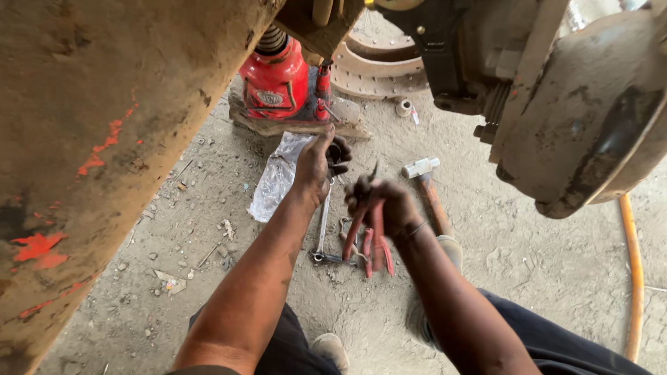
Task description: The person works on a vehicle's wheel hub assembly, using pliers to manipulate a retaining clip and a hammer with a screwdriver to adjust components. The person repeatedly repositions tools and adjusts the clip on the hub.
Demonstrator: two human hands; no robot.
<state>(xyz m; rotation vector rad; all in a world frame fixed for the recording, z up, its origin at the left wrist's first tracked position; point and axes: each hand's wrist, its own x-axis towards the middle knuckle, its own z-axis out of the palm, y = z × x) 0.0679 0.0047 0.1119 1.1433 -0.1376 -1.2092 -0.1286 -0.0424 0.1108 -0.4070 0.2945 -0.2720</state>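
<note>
Underfoot, gritty dirt floor (542, 264) (red bottle jack (276, 82) nearby)

Red bottle jack (276, 82) on a block at top of dirt floor (556, 264). Hammer (425, 182) right of centre, crumpled plastic sheet (274, 177) beside jack, brake shoes (379, 66) behind, orange hose (633, 271) along right edge.

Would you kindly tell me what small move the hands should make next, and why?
Probably bring the red-handled pliers in the right hand up to the small dark part pinched by the left hand, since both hands are raised close together above the ground.
</note>
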